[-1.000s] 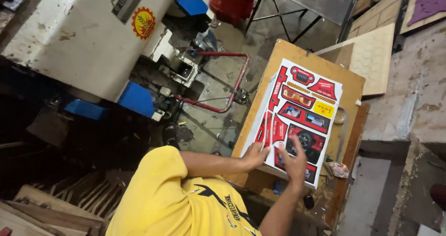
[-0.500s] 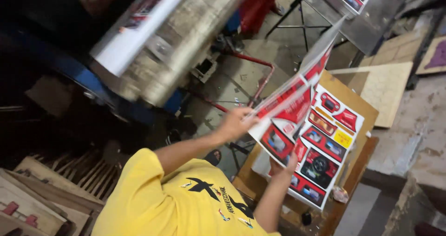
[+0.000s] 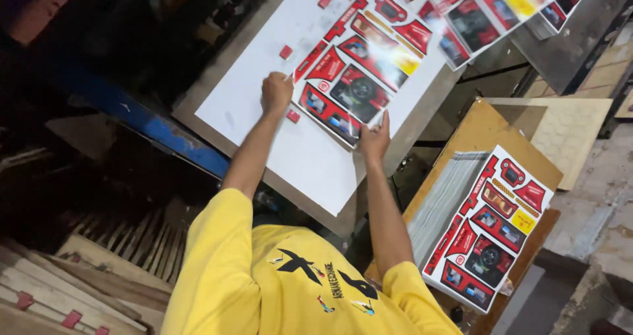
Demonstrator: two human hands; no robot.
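Both hands pin a printed sheet (image 3: 359, 71) flat on the white bench (image 3: 264, 78) — left hand (image 3: 276, 92) apparently clenched at its edge, right hand's (image 3: 374, 139) fingers pressing its corner (small red stops just beside the fingers, likely for alignment).

One red-and-black printed cardboard sheet (image 3: 359, 68) lies on the single white flat board (image 3: 310, 157). Four small red square blocks (image 3: 286, 52) sit on that board. At least two more printed sheets (image 3: 491, 8) overlap at the top right; their exact number cannot be told. One stack of printed sheets (image 3: 488, 229) rests on one brown wooden board (image 3: 484, 127). Two hands (image 3: 277, 92) touch the sheet.
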